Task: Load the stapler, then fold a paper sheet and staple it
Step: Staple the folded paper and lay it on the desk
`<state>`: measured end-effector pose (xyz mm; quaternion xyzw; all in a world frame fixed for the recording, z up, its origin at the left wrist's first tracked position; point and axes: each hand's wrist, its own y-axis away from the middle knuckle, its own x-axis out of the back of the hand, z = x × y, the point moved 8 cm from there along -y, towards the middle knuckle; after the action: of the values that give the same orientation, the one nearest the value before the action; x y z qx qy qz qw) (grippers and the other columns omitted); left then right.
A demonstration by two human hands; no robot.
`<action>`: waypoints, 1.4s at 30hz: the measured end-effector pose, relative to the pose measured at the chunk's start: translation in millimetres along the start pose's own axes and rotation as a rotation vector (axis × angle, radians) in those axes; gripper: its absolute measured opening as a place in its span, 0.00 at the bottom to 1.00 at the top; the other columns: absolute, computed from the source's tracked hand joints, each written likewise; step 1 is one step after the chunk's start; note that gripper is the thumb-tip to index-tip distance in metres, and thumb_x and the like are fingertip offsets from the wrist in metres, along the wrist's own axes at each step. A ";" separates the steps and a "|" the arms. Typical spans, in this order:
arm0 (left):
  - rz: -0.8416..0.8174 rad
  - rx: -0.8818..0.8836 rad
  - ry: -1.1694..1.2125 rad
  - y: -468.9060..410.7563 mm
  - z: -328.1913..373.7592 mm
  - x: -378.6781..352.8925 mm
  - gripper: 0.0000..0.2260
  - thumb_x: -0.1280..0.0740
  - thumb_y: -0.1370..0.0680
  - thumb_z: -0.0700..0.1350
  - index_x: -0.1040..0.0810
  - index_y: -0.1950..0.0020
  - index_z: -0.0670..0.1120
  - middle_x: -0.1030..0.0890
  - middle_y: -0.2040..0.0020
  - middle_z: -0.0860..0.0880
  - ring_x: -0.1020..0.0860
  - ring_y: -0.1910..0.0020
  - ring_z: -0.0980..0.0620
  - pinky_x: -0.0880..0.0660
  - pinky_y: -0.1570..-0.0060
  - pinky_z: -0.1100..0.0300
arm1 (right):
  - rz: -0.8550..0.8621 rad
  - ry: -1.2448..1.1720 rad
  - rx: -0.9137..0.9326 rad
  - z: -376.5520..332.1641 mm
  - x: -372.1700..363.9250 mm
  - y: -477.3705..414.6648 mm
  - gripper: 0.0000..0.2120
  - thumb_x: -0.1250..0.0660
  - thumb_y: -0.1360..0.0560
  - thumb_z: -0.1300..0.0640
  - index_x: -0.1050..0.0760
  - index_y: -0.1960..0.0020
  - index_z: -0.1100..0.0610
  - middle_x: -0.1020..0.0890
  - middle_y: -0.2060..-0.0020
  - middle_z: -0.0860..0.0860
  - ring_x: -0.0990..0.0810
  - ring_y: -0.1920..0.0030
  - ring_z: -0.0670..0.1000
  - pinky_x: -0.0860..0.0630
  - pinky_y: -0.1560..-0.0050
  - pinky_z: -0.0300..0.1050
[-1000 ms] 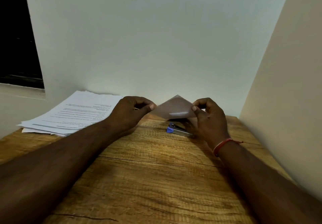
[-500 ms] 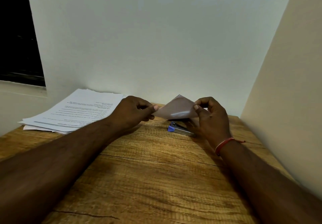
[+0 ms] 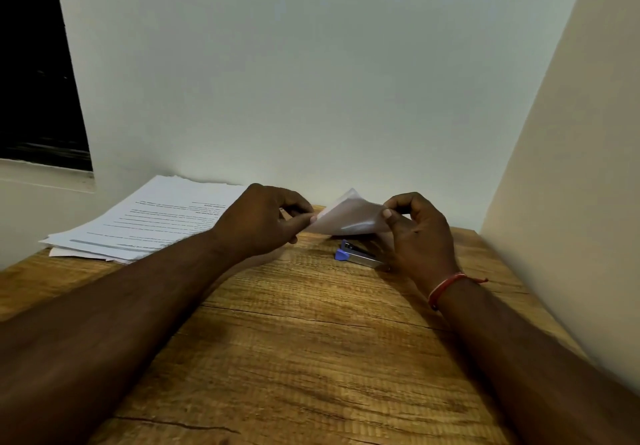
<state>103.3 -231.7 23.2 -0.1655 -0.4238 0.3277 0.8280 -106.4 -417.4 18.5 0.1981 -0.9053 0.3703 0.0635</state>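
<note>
Both hands pinch a small folded paper sheet (image 3: 349,217) above the desk (image 3: 311,340): the left hand (image 3: 263,223) has its grip closed on the paper's 9 o'clock corner, the right hand (image 3: 420,233) on the 3 o'clock edge. The stapler (image 3: 358,258) (blue-tipped, lying flat) rests just beneath. A stack of printed pages (image 3: 149,219) lies at 10 o'clock.

A small folded sheet of white paper (image 3: 349,217) is pinched at its two ends by the left hand (image 3: 265,221) and right hand (image 3: 420,233), raised above the wood-grain tabletop (image 3: 304,340). Beneath it lies a blue-and-silver metal stapler (image 3: 358,257), and a loose stack of printed white pages (image 3: 149,219) rests at the far left by the wall
</note>
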 end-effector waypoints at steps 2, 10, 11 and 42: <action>-0.010 -0.066 -0.077 1.1 5.8 1.1 0.06 0.19 0.21 0.52 0.09 0.46 0.56 0.10 0.55 0.60 0.13 0.66 0.60 0.13 0.53 0.51 | 0.003 0.003 -0.010 0.2 0.6 0.0 0.10 0.28 0.17 0.62 0.18 0.52 0.48 0.15 0.53 0.40 0.17 0.45 0.44 0.21 0.46 0.42; -0.057 -0.271 -0.244 3.0 23.4 -3.5 0.03 0.20 0.23 0.53 0.09 0.49 0.59 0.12 0.57 0.64 0.16 0.60 0.61 0.19 0.60 0.57 | -0.017 0.015 -0.003 -3.3 0.8 2.0 0.10 0.28 0.17 0.62 0.18 0.52 0.48 0.14 0.52 0.42 0.17 0.46 0.42 0.23 0.48 0.35; -0.038 -0.289 -0.246 3.0 24.9 -2.1 0.02 0.21 0.23 0.52 0.09 0.50 0.58 0.12 0.58 0.63 0.16 0.60 0.61 0.18 0.60 0.57 | -0.014 0.010 -0.006 -3.2 1.1 1.9 0.09 0.28 0.17 0.62 0.18 0.52 0.48 0.14 0.52 0.43 0.17 0.45 0.44 0.22 0.48 0.38; 0.210 -0.128 -0.245 0.9 23.4 7.2 0.11 0.25 0.18 0.58 0.08 0.51 0.53 0.13 0.62 0.56 0.17 0.61 0.57 0.23 0.61 0.58 | -0.037 0.202 0.240 -27.2 -14.3 13.7 0.09 0.20 0.22 0.60 0.11 0.45 0.48 0.13 0.49 0.43 0.18 0.40 0.48 0.21 0.39 0.44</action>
<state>87.0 -226.2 40.8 -0.2199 -0.5219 0.4026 0.7191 -99.7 -385.1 25.4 0.1825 -0.8397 0.4929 0.1369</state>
